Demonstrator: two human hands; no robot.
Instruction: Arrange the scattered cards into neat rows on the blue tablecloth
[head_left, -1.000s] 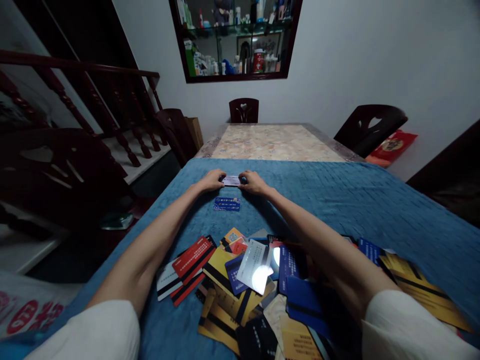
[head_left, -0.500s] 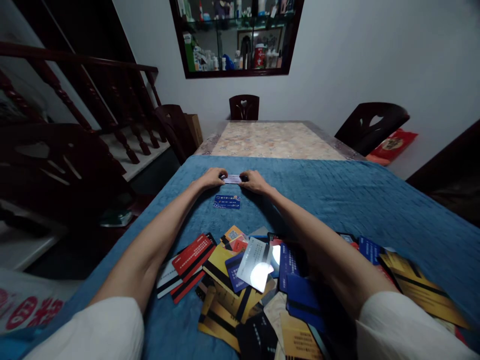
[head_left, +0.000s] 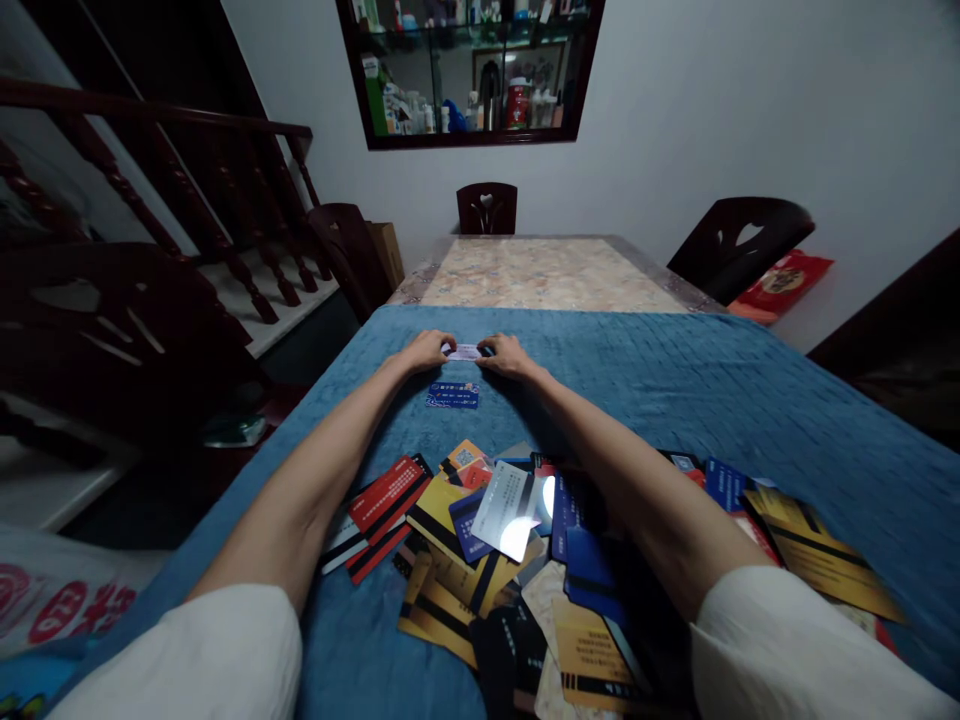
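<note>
Both arms stretch forward over a blue cloth (head_left: 630, 370). My left hand (head_left: 429, 350) has its fingers closed on the left end of a pale, whitish-purple card (head_left: 464, 352). At the card's right end my right hand (head_left: 504, 356) grips it in the same way. The card lies at or just over the cloth; I cannot tell if it touches. Just nearer to me, a blue printed card (head_left: 453, 395) lies flat, untouched. Below my forearms spreads a loose heap of plastic cards, among them a silver card (head_left: 506, 510), a red card (head_left: 388, 497) and a gold card (head_left: 596, 655).
More cards, one of them gold (head_left: 825, 545), lie right of my right forearm. Beyond the cloth is the bare stone-patterned tabletop (head_left: 555, 270). Dark chairs (head_left: 487, 210) stand around the table. A wooden railing (head_left: 165, 120) is at left, a plastic bag (head_left: 67, 600) at lower left.
The view has shifted slightly, so the table and cards sit a little higher in the picture. Both hands stay on the pale card, with little visible movement.
</note>
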